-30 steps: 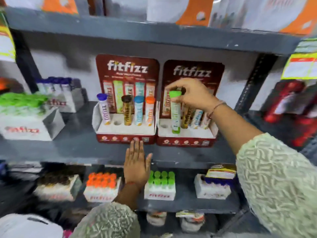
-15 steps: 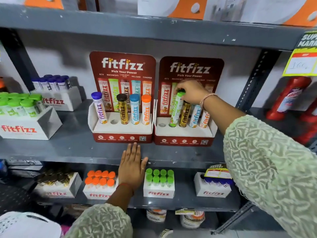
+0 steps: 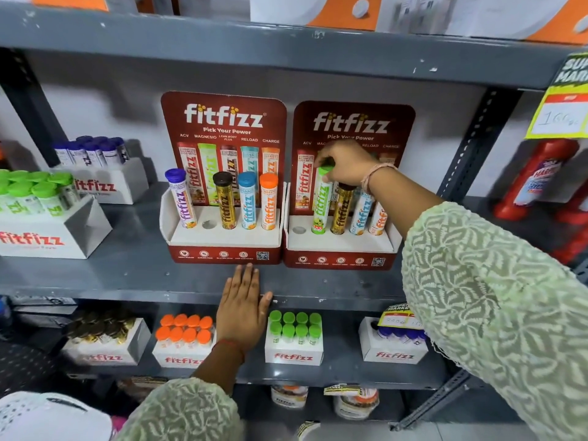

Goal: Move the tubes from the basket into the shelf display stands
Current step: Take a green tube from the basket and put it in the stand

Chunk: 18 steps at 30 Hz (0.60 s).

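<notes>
Grey metal shelf carries two red display stands, white tube boxes leftward.

A shop: metal shelving, branded display stands, price tag.

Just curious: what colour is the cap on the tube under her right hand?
Bright green cap, on the tube the right hand grips; the head view shows it.

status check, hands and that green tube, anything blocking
Right hand pinching cap of green tube, seated in right stand. Left hand flat on shelf edge. Nothing blocking.
</notes>
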{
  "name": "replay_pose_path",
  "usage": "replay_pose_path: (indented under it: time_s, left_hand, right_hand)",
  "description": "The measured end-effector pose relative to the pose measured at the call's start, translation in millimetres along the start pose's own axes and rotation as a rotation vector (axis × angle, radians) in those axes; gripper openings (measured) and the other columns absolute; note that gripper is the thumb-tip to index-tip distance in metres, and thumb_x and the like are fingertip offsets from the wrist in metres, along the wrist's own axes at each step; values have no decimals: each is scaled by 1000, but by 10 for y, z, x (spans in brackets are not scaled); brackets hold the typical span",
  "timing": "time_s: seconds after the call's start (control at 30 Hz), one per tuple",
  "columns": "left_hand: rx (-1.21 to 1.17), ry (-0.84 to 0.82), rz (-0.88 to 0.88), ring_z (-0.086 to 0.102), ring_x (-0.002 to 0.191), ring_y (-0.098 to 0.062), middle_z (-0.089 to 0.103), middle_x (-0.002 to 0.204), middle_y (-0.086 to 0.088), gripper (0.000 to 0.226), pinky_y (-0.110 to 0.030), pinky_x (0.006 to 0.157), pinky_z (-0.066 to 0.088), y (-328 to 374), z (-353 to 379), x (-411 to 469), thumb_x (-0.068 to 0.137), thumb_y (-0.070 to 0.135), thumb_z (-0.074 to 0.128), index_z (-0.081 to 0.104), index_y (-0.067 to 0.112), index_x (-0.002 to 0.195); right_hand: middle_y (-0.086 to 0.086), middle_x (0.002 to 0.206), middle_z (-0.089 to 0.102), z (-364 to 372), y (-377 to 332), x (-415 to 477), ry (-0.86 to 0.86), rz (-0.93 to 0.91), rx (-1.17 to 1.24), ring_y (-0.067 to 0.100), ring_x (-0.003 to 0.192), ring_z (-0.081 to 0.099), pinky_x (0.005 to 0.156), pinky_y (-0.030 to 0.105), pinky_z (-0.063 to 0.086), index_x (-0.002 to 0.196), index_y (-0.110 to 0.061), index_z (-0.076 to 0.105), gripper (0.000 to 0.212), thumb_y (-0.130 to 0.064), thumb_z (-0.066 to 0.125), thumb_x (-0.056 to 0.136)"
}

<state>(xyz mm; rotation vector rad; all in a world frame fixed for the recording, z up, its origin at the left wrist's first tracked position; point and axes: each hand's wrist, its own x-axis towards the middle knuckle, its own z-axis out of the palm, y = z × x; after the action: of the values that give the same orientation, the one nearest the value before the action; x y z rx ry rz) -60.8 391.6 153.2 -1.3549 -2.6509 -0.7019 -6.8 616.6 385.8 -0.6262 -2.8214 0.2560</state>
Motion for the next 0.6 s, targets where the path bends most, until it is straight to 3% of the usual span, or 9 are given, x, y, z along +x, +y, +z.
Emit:
replay_pose_path:
  time_s: [0.13, 0.3, 0.43, 0.5, 0.53, 0.6]
  left_hand:
    - [-1, 7, 6, 9, 140, -27, 22, 150, -17, 99, -36, 112, 1, 0, 1, -2, 75, 65, -23, 23, 4, 139]
    - [10, -6, 9, 13, 140, -27, 25, 150, -16, 102, -34, 112, 0, -32, 19, 8, 73, 65, -25, 24, 5, 139]
    - [13, 5, 28, 21, 138, -30, 31, 147, -17, 102, -36, 112, 4, -32, -1, 19, 75, 65, -23, 28, 4, 138]
    - [6, 16, 37, 20, 139, -28, 30, 148, -16, 101, -35, 113, 6, -34, -17, 18, 75, 66, -22, 28, 5, 138]
    - [-11, 12, 38, 19, 139, -27, 30, 149, -15, 99, -35, 113, 6, -43, -39, 14, 75, 67, -20, 26, 7, 139]
    - [-78, 10, 29, 23, 138, -26, 32, 147, -15, 97, -36, 114, 11, -47, -127, 0, 76, 69, -13, 28, 7, 139]
  right_hand:
    - [9, 123, 61, 52, 23, -29, -40, 17, 19, 23, 113, 54, 90, 27, 43, 104, -11, 65, 32, 2, 66, 75]
    - [10, 120, 62, 145, -1, -52, -45, 8, -1, 25, 111, 56, 96, 35, 49, 102, -12, 65, 35, 10, 62, 74]
    - [9, 122, 60, 164, 6, -46, -50, 23, -16, 25, 112, 55, 87, 28, 46, 103, -13, 64, 38, 11, 61, 74]
    - [9, 129, 56, 186, 3, -91, -64, 42, 20, 28, 112, 56, 90, 31, 47, 111, -17, 60, 44, 5, 66, 73]
    - [8, 133, 53, 212, -17, -130, -31, 39, 59, 28, 115, 54, 95, 35, 47, 116, -20, 58, 48, 0, 68, 73]
    - [8, 133, 53, 287, -113, -241, 234, -26, 156, 28, 122, 47, 105, 36, 37, 115, -20, 59, 43, -10, 68, 75]
